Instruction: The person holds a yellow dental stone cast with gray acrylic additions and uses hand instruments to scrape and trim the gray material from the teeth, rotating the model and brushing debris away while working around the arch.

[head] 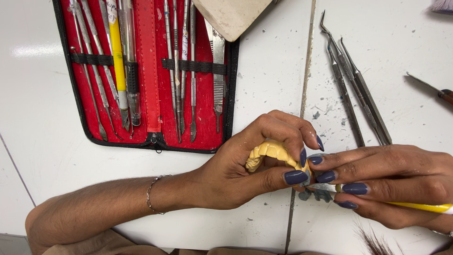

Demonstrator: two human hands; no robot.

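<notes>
Yellow tooth model (271, 151) sits gripped in your left hand (236, 174); your right hand's (396, 184) fingers pinch a yellow-handled tool (424, 207) against it, carving apparently underway, grey scraps (315, 193) below.

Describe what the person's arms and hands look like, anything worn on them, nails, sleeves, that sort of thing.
Both forearms are bare, with no sleeves showing. The left hand has long nails painted dark navy blue, and a thin silver chain bracelet circles its wrist. The right hand has the same dark blue polish on long nails. A sliver of something pale shows at its wrist by the frame edge, too cut off to identify. No gloves or rings visible.
</notes>
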